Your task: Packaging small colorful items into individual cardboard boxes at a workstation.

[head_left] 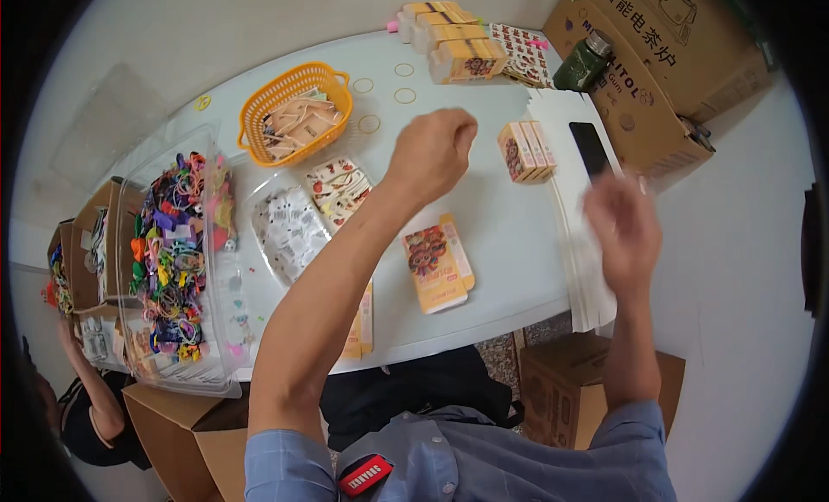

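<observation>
My left hand (436,152) is above the middle of the white table with its fingers curled closed; whatever may be inside them is hidden. At the right, my right hand (623,225) is smeared by motion over the table's edge, close to a black phone (590,149). Between the two hands stands a small group of upright orange-and-pink boxes (526,151). Flattened yellow printed cartons (437,267) lie nearer to me. Several thin yellow rubber bands (405,96) are scattered beyond my left hand.
An orange basket (246,126) holds flat card pieces. Beside it are a white tray (264,210) of small packets, a sticker sheet (339,191) and a clear bin (129,269) of colourful trinkets. Bundled cartons (466,60), a green bottle (583,63) and cardboard boxes (643,113) stand behind. Another person's arm (91,385) shows at left.
</observation>
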Motion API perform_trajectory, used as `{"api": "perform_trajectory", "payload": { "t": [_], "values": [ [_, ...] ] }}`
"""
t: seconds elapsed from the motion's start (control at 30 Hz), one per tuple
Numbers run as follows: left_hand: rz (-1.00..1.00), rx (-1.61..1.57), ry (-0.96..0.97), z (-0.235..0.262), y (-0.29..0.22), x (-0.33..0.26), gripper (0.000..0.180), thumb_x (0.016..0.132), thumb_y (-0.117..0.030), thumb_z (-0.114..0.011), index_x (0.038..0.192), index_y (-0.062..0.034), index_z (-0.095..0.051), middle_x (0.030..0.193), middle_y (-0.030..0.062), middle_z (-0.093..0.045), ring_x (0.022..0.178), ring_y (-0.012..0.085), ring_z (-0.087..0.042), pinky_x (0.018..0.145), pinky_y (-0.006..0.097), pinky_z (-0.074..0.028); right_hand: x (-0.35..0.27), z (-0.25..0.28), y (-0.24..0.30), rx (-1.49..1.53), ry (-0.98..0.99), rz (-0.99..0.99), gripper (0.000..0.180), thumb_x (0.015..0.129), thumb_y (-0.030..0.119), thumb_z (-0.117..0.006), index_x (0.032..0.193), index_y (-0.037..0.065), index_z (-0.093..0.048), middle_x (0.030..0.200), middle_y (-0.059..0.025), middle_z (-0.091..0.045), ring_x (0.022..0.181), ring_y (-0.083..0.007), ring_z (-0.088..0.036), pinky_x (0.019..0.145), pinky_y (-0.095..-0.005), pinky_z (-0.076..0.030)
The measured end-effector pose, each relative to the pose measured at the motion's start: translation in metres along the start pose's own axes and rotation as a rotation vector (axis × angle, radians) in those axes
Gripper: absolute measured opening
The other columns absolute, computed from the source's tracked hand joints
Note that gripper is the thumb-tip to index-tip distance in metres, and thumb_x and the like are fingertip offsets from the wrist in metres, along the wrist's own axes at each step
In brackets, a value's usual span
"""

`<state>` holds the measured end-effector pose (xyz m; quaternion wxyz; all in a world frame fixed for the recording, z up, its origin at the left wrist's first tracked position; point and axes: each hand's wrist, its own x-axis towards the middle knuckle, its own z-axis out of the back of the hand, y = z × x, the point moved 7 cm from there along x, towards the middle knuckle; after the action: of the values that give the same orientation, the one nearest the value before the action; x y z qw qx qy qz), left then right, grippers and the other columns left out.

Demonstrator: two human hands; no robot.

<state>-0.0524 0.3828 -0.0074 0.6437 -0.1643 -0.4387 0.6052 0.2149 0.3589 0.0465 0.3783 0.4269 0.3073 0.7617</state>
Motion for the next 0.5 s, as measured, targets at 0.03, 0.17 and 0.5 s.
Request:
{"api": "perform_trajectory", "payload": {
  "t": [0.03, 0.17, 0.5],
  "values": [
    [-0.046, -0.134, -0.156, 0.022, -0.034, -0.019, 0.017, 0.092, -0.016, -0.066, 0.092, 0.0009, -0.070, 0.083, 0.0154, -0.071, 0.076, 0.0329, -0.070, 0.070, 0.041, -0.054, -0.041, 0.001, 0.015, -0.173, 0.215, -0.003, 0.019, 0.090, 0.000, -0.070, 0.108, -0.002, -0.068, 0.099, -0.0067, -0.069, 0.089, -0.0143, -0.064, 0.084, -0.0289, -0.052],
    [-0.286, 0.080, -0.310, 0.086, -0.124, -0.154, 0.016, 0.079, -0.015, -0.082, 0.074, -0.0090, -0.068, 0.065, 0.0069, -0.065, 0.053, 0.0244, -0.061, 0.050, 0.034, -0.047, -0.198, -0.052, -0.012, 0.175, 0.960, -0.620, 0.017, 0.089, 0.014, -0.074, 0.102, 0.002, -0.070, 0.087, -0.0071, -0.070, 0.081, -0.0175, -0.068, 0.073, -0.0327, -0.053],
    [0.558, 0.327, -0.249, 0.066, 0.051, -0.501, 0.021, 0.095, -0.021, -0.067, 0.097, -0.0003, -0.067, 0.098, 0.0224, -0.067, 0.086, 0.0389, -0.064, 0.074, 0.046, -0.051, -0.328, -0.220, -0.180, -0.020, 0.678, -0.916, 0.062, 0.098, 0.049, -0.054, 0.129, -0.005, -0.062, 0.128, -0.0284, -0.063, 0.123, -0.0423, -0.058, 0.105, -0.0425, -0.044]
  ]
}}
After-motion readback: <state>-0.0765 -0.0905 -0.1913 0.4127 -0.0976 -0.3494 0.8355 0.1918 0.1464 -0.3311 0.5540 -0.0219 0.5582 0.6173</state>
